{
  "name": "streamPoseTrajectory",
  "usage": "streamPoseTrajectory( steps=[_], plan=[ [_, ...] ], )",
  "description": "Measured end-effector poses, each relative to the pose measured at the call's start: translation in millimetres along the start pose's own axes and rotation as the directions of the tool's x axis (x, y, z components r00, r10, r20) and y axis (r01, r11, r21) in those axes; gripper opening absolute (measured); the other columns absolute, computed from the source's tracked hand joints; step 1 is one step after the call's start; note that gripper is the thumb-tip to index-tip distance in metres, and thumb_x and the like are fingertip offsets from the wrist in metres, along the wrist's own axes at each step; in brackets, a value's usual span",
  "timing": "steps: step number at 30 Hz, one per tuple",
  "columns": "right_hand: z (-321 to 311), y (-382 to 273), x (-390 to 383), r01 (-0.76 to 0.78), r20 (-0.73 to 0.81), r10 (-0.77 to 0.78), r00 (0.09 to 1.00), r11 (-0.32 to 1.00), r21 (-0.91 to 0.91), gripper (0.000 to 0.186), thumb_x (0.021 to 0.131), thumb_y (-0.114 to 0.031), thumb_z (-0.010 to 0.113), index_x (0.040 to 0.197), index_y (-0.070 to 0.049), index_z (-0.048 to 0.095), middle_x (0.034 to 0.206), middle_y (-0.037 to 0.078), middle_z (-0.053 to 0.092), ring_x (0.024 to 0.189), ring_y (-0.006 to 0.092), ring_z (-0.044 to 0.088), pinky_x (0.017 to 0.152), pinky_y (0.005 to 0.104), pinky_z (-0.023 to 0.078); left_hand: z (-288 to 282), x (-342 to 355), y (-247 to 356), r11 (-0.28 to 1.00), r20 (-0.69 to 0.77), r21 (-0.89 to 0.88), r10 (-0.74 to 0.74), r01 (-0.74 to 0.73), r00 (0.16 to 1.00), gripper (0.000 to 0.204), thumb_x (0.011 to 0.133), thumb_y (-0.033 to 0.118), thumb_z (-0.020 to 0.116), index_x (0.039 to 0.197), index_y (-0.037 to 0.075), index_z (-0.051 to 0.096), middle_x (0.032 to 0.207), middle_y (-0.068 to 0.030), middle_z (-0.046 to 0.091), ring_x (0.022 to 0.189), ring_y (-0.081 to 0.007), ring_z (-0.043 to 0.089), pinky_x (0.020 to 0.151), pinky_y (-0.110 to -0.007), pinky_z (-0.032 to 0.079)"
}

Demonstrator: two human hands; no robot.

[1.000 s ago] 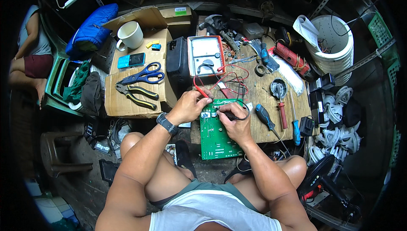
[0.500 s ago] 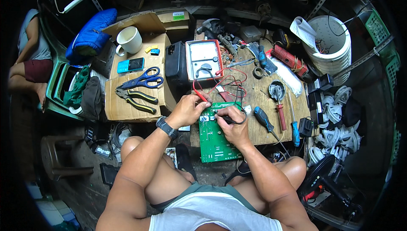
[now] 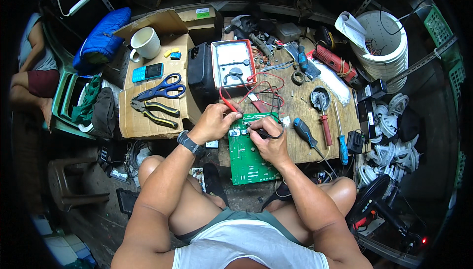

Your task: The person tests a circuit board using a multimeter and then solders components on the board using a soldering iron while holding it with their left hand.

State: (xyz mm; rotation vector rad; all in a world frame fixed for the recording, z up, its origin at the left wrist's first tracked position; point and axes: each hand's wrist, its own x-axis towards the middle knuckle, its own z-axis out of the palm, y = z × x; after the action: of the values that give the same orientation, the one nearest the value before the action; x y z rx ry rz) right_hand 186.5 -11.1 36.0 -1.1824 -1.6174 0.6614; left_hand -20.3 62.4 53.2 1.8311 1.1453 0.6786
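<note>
A green circuit board [image 3: 249, 163] lies over the near edge of the wooden table, with small parts toward its far end. At its far left corner, my left hand [image 3: 215, 122] is closed around a red test probe [image 3: 227, 104]. My right hand [image 3: 269, 140] pinches a black test probe [image 3: 262, 133] slanted down to the board's upper part; its tip is too small to make out. Red and black leads loop from the probes to an analog multimeter [image 3: 233, 67] in a white-faced, red-edged case beyond the board.
On cardboard at left lie scissors [image 3: 160, 89], pliers [image 3: 155, 112], a blue phone [image 3: 148, 72] and a mug [image 3: 146, 43]. Screwdrivers [image 3: 305, 132], a soldering iron [image 3: 326, 133] and a red power tool [image 3: 336, 65] lie at right. A person [image 3: 37, 67] sits far left.
The view has shifted slightly, so the table and board sit a little higher and further left. Both hands keep their probes at the board's far end. A red light now shows at lower right.
</note>
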Motion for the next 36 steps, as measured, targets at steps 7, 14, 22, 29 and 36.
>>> streamPoseTrajectory(
  steps=[7, 14, 22, 29, 36],
  plan=[
    [0.2, 2.3, 0.1, 0.002, 0.007, -0.002, 1.000, 1.000, -0.014, 0.009, 0.083, 0.002, 0.071, 0.091, -0.001, 0.068, 0.090, 0.012, 0.070, 0.085, 0.0268, 0.070, 0.075, 0.0367, 0.055, 4.0, -0.6, -9.9, 0.998, -0.029, -0.053, -0.032, 0.030, 0.999, 0.021, 0.096, 0.017, 0.070, 0.107, 0.001, 0.076, 0.097, -0.0201, 0.076, 0.094, -0.0309, 0.076, 0.083, -0.039, 0.056],
    [1.2, 1.0, 0.7, 0.001, -0.005, -0.001, 1.000, 1.000, -0.006, 0.009, 0.083, 0.001, 0.072, 0.090, 0.000, 0.068, 0.090, 0.012, 0.070, 0.084, 0.0273, 0.070, 0.075, 0.0368, 0.055, 3.4, -1.7, -5.4, 1.000, -0.005, 0.001, 0.010, -0.010, 1.000, 0.020, 0.095, 0.016, 0.069, 0.106, 0.000, 0.076, 0.099, -0.0154, 0.078, 0.096, -0.0234, 0.075, 0.087, -0.037, 0.056],
    [2.0, 3.9, 0.0, -0.013, -0.001, 0.013, 1.000, 1.000, -0.005, 0.010, 0.083, 0.000, 0.074, 0.091, 0.000, 0.068, 0.090, 0.013, 0.070, 0.084, 0.0277, 0.070, 0.075, 0.0367, 0.054, 4.8, -2.8, -6.6, 1.000, -0.051, -0.024, -0.009, 0.008, 0.999, 0.022, 0.095, 0.017, 0.070, 0.105, -0.001, 0.077, 0.098, -0.0168, 0.078, 0.095, -0.0249, 0.076, 0.087, -0.038, 0.057],
    [-0.1, 3.6, 1.3, 0.002, 0.004, -0.002, 1.000, 1.000, 0.003, 0.010, 0.083, 0.000, 0.074, 0.091, 0.000, 0.068, 0.089, 0.013, 0.069, 0.084, 0.0275, 0.070, 0.075, 0.0364, 0.054, 4.4, -2.1, -4.5, 0.999, -0.044, -0.037, -0.002, 0.001, 0.999, 0.022, 0.095, 0.017, 0.069, 0.105, -0.002, 0.076, 0.099, -0.0170, 0.078, 0.095, -0.0240, 0.076, 0.087, -0.036, 0.057],
    [0.6, 5.7, 1.1, -0.001, 0.004, 0.001, 1.000, 1.000, -0.010, 0.010, 0.083, 0.001, 0.074, 0.091, 0.000, 0.068, 0.090, 0.012, 0.070, 0.084, 0.0279, 0.071, 0.075, 0.0367, 0.055, 4.4, -2.0, -3.4, 0.999, -0.045, -0.032, -0.024, 0.022, 0.999, 0.020, 0.096, 0.016, 0.069, 0.104, -0.001, 0.076, 0.098, -0.0153, 0.077, 0.097, -0.0244, 0.076, 0.088, -0.036, 0.057]
  ],
)
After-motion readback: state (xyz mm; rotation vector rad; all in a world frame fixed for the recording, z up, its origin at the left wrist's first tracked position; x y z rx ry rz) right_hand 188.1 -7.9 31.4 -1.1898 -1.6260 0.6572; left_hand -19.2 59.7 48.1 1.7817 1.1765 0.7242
